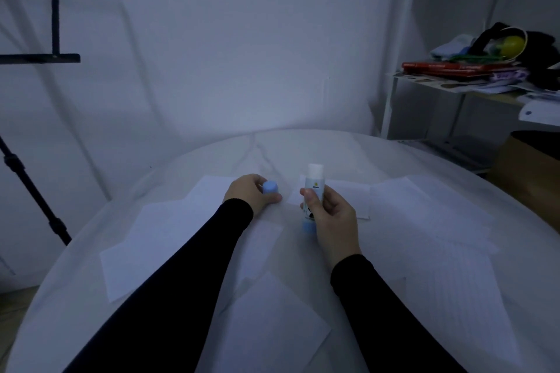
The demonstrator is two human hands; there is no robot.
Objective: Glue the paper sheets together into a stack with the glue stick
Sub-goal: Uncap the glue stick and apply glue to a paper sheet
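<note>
My right hand [328,215] grips an uncapped glue stick [315,182] upright, its white glue tip showing on top and its blue base below my fingers. My left hand [253,194] holds the stick's blue cap [270,187] just to the left, apart from the stick. Several white paper sheets lie spread on the round white table [303,148]: one at the left [157,239], one at the front centre [272,324], one behind the glue stick [345,194] and overlapping ones at the right [439,236].
A white shelf unit [454,82] at the right carries red books, cloths and a yellow ball. A brown box [527,166] stands beside the table's right edge. A black tripod leg [33,191] leans at the left, near the white wall.
</note>
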